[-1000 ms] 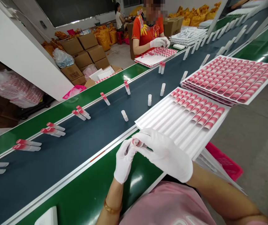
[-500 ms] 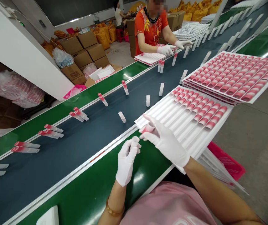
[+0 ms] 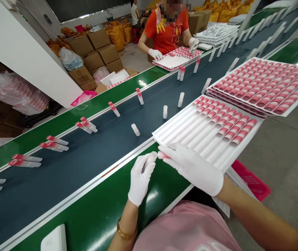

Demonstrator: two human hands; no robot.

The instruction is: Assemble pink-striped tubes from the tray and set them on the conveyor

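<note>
The right hand (image 3: 193,169), in a white glove, is pinched narrow around a pink-tipped tube (image 3: 162,155), which sits at its fingertips and is mostly hidden by them. The gloved left hand (image 3: 140,175) is just beside it, with its fingers curled almost shut; I cannot tell whether it holds anything. A gold bracelet (image 3: 126,230) circles the left wrist.

Both hands are over the green worktop (image 3: 151,212), at the near edge of a dark blue conveyor belt (image 3: 60,174). The right hand overlaps the lower left corner of a white tray (image 3: 182,130), whose grooves hold pink-and-white tubes in the far right part and are bare toward the hands. A stack of 2 or more full trays (image 3: 261,87) lies at right, above a red crate (image 3: 250,179) on the concrete floor (image 3: 284,160).

Pink-tipped tubes (image 3: 25,160) lie along the belt at left, and white tubes (image 3: 165,111) stand near the middle. At top centre, a co-worker (image 3: 166,29) in an orange shirt works at another tray (image 3: 177,57). Cardboard boxes (image 3: 86,52) and yellow sacks (image 3: 116,38) fill the upper left.
</note>
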